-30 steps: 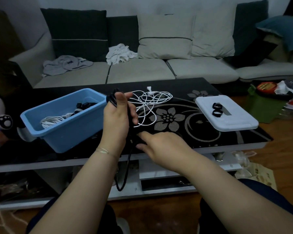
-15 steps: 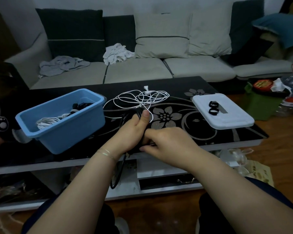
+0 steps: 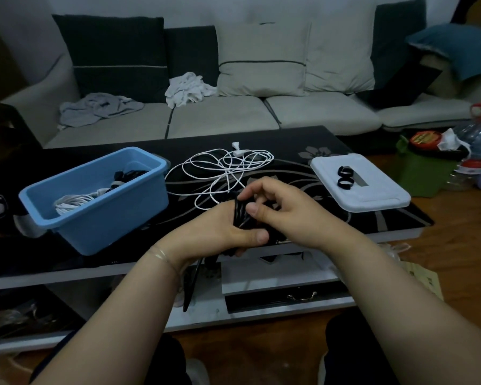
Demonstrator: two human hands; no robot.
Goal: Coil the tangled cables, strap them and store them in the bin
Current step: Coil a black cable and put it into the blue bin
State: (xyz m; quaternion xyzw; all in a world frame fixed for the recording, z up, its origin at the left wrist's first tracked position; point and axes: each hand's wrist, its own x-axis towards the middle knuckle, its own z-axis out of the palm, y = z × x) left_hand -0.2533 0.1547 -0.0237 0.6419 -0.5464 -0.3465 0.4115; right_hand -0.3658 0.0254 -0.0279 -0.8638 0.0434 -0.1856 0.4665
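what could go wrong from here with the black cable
A loop of the black cable hangs below the table edge, so it could snag as the left hand and right hand coil it. The straps lie apart on the white lid; reaching may loosen the coil.

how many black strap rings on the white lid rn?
2. Both black strap rings sit on the white lid at the table's right end: one farther from the camera, one just nearer, side by side. More may be hidden elsewhere.
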